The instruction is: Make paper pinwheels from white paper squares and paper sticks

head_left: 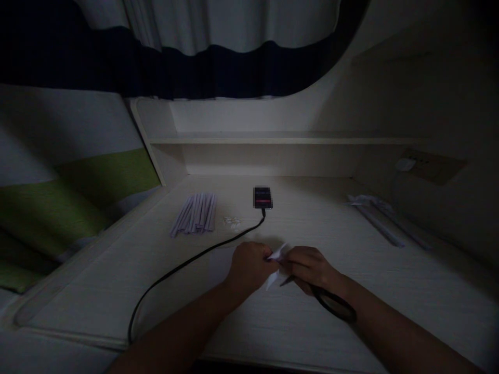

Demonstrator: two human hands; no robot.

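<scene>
Dimly, a small white paper piece (277,255) is seen pinched between the two hands above the pale desk (390,311). The left hand (249,267) is curled, its fingertips pressed together on the left edge of the paper; the right hand (310,267) is likewise closed, with its fingers gripping the opposite side, so that the hands nearly touch. A dark loop, perhaps a hair tie (335,305), is worn at the right wrist. Beyond the left hand and to its left, a bundle of pale paper strips (195,213) is laid flat, with a few tiny white folded bits (233,223) just beside it. Straight ahead of the hands a small black device (262,198) is placed, and its black cable (187,262) is run past the left forearm. Well off to the right of the right hand, more long strips (376,215) are scattered.
</scene>
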